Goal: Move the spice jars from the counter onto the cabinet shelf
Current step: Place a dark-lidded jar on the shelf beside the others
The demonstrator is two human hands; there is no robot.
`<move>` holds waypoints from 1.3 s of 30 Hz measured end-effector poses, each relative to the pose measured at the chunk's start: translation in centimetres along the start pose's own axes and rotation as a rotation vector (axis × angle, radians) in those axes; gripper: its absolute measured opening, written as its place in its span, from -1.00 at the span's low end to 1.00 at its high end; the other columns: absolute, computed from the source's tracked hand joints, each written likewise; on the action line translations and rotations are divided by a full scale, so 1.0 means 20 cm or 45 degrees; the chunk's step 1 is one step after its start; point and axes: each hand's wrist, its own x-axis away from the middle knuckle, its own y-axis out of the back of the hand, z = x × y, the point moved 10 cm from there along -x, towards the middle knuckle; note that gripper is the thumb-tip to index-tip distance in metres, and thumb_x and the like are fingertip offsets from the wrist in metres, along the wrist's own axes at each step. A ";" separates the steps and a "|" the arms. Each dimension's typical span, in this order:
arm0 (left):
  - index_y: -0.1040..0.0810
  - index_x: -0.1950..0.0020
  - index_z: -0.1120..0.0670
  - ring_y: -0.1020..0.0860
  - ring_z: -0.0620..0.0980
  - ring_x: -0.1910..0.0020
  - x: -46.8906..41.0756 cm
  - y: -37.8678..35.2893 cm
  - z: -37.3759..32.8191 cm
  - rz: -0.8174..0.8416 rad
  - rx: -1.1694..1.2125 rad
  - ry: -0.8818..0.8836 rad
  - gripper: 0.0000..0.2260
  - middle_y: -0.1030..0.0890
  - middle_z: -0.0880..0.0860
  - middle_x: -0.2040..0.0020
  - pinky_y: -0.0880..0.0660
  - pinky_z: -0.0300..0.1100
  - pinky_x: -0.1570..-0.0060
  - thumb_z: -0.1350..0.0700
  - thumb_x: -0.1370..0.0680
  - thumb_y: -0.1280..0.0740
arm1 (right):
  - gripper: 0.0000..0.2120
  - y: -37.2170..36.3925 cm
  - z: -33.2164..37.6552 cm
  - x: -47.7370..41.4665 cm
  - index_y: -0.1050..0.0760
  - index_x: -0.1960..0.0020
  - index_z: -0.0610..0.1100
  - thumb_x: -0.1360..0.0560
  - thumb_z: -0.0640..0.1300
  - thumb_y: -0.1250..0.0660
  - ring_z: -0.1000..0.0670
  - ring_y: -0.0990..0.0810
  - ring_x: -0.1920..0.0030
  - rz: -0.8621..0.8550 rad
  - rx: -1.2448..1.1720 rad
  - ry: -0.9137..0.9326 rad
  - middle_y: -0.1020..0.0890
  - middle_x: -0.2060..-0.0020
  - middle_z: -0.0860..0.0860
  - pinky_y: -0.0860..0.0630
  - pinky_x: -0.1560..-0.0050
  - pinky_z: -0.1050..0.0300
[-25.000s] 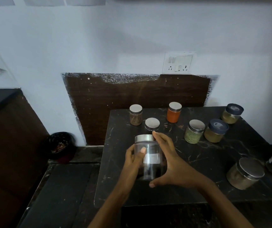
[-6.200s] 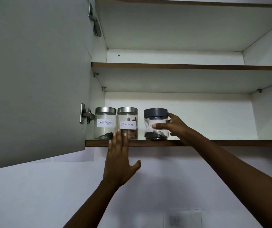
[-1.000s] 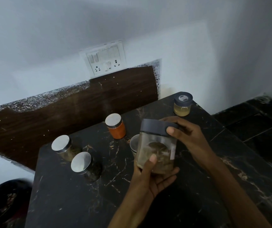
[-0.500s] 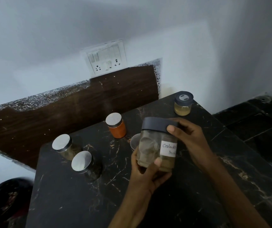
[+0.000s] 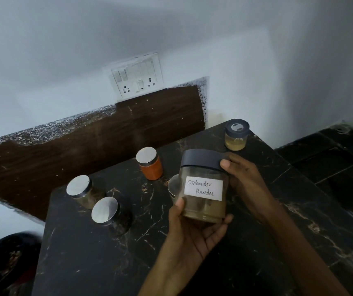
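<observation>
Now turned label-forward, coriander jar (image 5: 203, 189) sits gripped in left hand (image 5: 192, 236) (right hand (image 5: 246, 182) pinches lid (image 5: 201, 158)).

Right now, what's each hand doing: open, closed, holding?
Left hand: holds the coriander powder jar from below.
Right hand: grips the same jar at its dark lid.

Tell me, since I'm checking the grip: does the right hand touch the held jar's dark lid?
Touching. The head view shows a fingertip of the right hand pressed against the dark lid of the coriander powder jar, no gap.
</observation>
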 end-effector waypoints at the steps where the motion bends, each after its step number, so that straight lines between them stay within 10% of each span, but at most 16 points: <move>1: -0.49 -0.22 0.04 -0.63 0.27 0.05 0.00 0.00 0.00 -0.001 0.011 0.001 -0.07 -0.61 0.32 -0.10 -0.62 -0.06 0.26 -0.07 0.11 -0.67 | -0.86 0.00 0.00 0.00 -0.65 0.11 0.10 -0.37 0.00 -0.35 0.04 -0.66 0.05 -0.001 0.014 0.007 -0.68 0.11 0.03 -0.58 0.07 0.19; 25: -0.46 -0.30 0.03 -0.62 0.23 0.00 0.03 0.01 -0.16 0.069 0.033 -0.006 -0.12 -0.56 0.29 -0.20 -0.61 -0.05 0.18 -0.14 -0.03 -0.62 | -0.76 -0.15 0.12 -0.05 -0.56 0.01 -0.02 -0.36 0.00 -0.27 0.06 -0.65 0.05 -0.082 0.069 0.067 -0.69 0.13 0.05 -0.58 0.06 0.23; 39: -0.45 -0.23 0.05 -0.66 0.14 0.13 0.13 -0.36 -1.07 0.175 -0.476 -0.437 -0.45 -0.67 0.19 0.01 -0.60 -0.16 0.26 -0.26 -0.38 -0.18 | -0.51 -0.66 0.80 -0.28 -0.43 -0.23 0.18 -0.33 0.16 -0.41 -0.01 -0.63 0.00 -0.098 0.219 0.400 -0.61 0.01 -0.06 -0.53 0.05 0.12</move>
